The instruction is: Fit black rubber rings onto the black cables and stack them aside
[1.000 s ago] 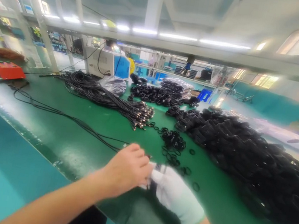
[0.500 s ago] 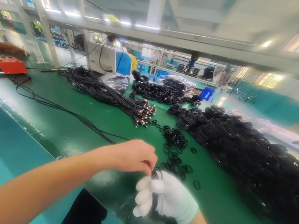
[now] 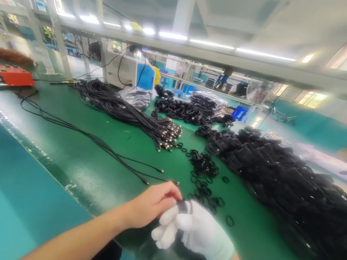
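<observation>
My right hand [image 3: 200,230], in a white glove, is wrapped round a small coiled black cable [image 3: 183,206], whose strands show side by side above the fingers. The lower part of the coil is hidden in the glove. My bare left hand [image 3: 156,202] meets it from the left, fingers bent and fingertips closed at the coil's upper edge. Just beyond the hands lie loose black rings [image 3: 205,191] and a denser heap of rings [image 3: 204,164]. Several thin black cables [image 3: 107,147] end on the table a little beyond my left hand.
A bundle of black cables with metal tips [image 3: 142,120] lies on the green table [image 3: 68,143]. A large pile of black coils [image 3: 285,179] fills the right side. Farther back are a white-and-blue machine [image 3: 126,71] and, at left, a red control box [image 3: 13,75].
My left hand has come lower and nearer, turning at the wrist beside the coil. The tips of the loose cables, hidden before, now show. My right hand keeps its grip.
</observation>
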`<action>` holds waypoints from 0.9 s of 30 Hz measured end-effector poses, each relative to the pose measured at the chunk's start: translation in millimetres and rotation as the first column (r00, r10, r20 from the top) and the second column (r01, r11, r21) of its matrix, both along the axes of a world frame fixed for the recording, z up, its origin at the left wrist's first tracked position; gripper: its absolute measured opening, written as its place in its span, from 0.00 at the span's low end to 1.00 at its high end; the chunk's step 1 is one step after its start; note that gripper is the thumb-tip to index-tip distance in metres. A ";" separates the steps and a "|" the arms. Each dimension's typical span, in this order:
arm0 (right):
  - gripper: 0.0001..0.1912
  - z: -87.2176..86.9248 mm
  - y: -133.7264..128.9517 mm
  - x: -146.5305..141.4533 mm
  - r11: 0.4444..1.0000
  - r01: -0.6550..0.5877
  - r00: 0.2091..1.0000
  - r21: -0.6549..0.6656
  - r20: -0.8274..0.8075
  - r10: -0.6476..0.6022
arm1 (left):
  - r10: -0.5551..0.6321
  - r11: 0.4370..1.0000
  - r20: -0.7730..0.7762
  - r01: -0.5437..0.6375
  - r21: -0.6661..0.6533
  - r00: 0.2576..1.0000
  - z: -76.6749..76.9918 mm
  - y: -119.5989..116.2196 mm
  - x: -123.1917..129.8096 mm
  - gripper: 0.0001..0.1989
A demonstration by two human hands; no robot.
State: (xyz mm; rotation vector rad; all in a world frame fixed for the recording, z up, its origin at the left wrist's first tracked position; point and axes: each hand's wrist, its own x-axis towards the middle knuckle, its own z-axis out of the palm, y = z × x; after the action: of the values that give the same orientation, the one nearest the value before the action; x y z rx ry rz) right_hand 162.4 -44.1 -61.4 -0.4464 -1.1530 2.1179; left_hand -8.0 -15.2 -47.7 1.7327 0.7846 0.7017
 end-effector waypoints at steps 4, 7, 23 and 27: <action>0.15 10.1 -0.2 3.0 0.989 -0.106 0.992 0.102 0.078 0.098 | -0.020 0.999 0.023 0.019 0.032 1.000 -5.2 -5.5 -1.1 0.06; 0.15 20.5 -2.5 3.5 0.967 -0.171 0.973 0.187 0.185 0.136 | 0.081 0.985 0.039 -0.086 0.152 0.996 -9.8 -12.5 -0.8 0.03; 0.15 57.6 -24.1 5.4 0.950 -0.258 0.919 0.177 0.347 0.185 | 0.006 0.835 0.016 -0.014 0.551 1.000 18.6 -47.7 2.4 0.17; 0.17 63.9 -32.2 -0.3 0.952 -0.205 0.921 0.228 0.374 0.108 | -0.021 0.764 0.071 -0.029 0.645 0.997 23.3 -43.1 1.1 0.13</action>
State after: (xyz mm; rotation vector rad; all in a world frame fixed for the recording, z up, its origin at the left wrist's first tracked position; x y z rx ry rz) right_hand 162.1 -76.4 2.5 -0.6507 -1.7076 2.0264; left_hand -6.9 -58.3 -24.4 2.3067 0.5132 1.1286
